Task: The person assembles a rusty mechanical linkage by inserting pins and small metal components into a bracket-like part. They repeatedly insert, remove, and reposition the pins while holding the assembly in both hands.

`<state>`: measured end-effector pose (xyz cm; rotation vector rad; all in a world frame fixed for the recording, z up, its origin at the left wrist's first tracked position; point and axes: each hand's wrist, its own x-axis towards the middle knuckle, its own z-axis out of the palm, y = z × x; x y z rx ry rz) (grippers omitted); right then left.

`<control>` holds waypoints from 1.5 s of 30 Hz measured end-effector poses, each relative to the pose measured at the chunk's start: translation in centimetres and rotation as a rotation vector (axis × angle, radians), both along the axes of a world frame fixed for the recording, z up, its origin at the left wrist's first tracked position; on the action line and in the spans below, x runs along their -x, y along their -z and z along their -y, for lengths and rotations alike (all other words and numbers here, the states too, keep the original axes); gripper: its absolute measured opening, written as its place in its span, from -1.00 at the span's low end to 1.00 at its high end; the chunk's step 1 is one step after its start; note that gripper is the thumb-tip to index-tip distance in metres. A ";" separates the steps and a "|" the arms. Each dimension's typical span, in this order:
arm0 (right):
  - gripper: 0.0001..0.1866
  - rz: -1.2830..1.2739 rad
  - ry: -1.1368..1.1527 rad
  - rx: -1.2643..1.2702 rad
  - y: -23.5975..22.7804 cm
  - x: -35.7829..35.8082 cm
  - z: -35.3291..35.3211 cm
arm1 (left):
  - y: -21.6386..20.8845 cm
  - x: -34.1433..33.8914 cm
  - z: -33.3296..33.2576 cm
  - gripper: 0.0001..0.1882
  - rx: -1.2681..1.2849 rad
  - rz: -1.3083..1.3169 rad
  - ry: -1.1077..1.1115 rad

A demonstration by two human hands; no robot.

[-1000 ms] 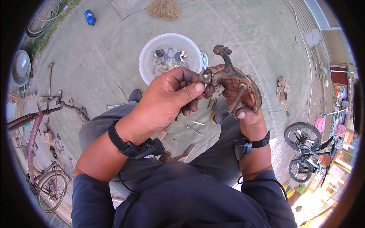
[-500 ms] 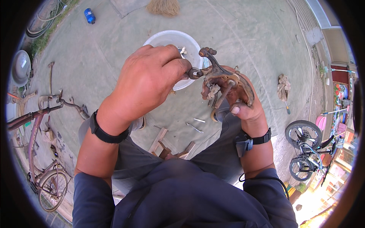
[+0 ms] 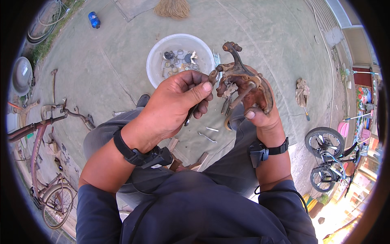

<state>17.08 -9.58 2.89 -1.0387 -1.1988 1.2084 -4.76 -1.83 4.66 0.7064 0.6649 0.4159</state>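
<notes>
Held up on the right is a rusty, curved bicycle caliper brake [image 3: 237, 69] with a long bolt standing out of its middle. My right hand [image 3: 262, 116] is closed round it, thumb resting at its lower edge. My left hand [image 3: 183, 97] grips a dark metal wrench [image 3: 213, 75]; one end shows above the thumb, and its shaft is mostly hidden by the fingers. That end is close to the brake's left side; whether they touch is unclear. A pale scrap [image 3: 230, 89] is lodged inside the brake.
Beyond my hands stands a white basin [image 3: 151, 57] holding several rings and small metal parts. Two small spanners [image 3: 207, 137] and wooden pieces [image 3: 199, 161] lie between my legs. A bicycle [image 3: 38, 148] is at left, another small one [image 3: 325, 156] at right. A straw broom [image 3: 172, 9] lies far ahead.
My left hand has moved down and turned, drawing the wrench away from the brake's arm so its end points up. The basin's contents are now uncovered. The right hand has barely moved.
</notes>
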 end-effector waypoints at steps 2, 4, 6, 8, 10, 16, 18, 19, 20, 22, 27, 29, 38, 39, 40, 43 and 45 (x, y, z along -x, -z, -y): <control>-0.08 0.074 0.009 -0.014 -0.2 -0.2 0.0 | 0.0 -0.2 0.2 -0.70 0.067 0.027 0.000; -0.09 0.101 0.017 -0.012 -0.4 0.0 0.0 | 0.1 -0.2 0.3 -0.70 0.116 0.042 -0.003; -0.09 0.108 0.025 0.005 -0.4 0.4 0.1 | 0.2 -0.2 0.2 -0.70 0.142 0.060 -0.006; -0.08 0.103 0.031 0.006 -0.4 0.6 0.0 | 0.3 -0.2 0.2 -0.72 0.137 0.043 -0.015; -0.09 0.136 0.026 -0.016 -0.4 0.6 -0.2 | 0.4 -0.2 0.2 -0.73 0.125 0.047 -0.021; -0.11 0.166 0.009 0.012 -0.2 0.3 0.0 | 0.7 0.2 -0.6 -0.79 -0.115 -0.069 0.013; -0.09 0.094 -0.003 0.049 0.0 0.3 0.1 | 0.7 0.5 -1.1 -0.80 -0.289 -0.132 0.034; -0.08 0.045 -0.007 0.062 0.1 0.4 0.2 | 0.8 0.4 -1.2 -0.81 -0.366 -0.187 0.026; -0.07 -0.031 -0.010 0.067 0.2 0.6 0.2 | 0.8 0.2 -1.3 -0.83 -0.462 -0.211 0.000; -0.06 -0.180 -0.029 0.109 0.3 0.9 0.5 | 0.7 0.4 -2.1 -0.83 -0.923 -0.254 -0.037; -0.06 -0.342 -0.076 0.214 -0.5 0.9 0.9 | 0.3 1.8 -4.6 -0.76 -1.846 -0.329 -0.030; -0.06 -0.342 -0.056 0.172 -0.6 0.9 0.9 | 0.5 1.8 -4.3 -0.79 -1.680 -0.338 -0.039; -0.06 0.090 0.008 0.014 -0.4 -0.2 0.1 | 0.5 0.0 -0.6 -0.79 -0.155 -0.060 0.073; -0.07 0.076 0.007 0.001 -0.4 -0.1 0.1 | 0.4 -0.2 -0.4 -0.77 -0.101 -0.035 0.056; -0.08 0.077 0.023 -0.012 -0.4 0.0 0.1 | 0.4 -0.4 -0.2 -0.76 -0.047 -0.005 0.038; -0.11 0.116 0.060 -0.041 -0.6 0.4 0.2 | 0.4 -0.8 0.0 -0.71 0.055 0.007 -0.009; -0.12 0.200 0.087 -0.060 -0.7 0.5 0.2 | 0.4 -0.8 0.2 -0.71 0.095 0.029 -0.013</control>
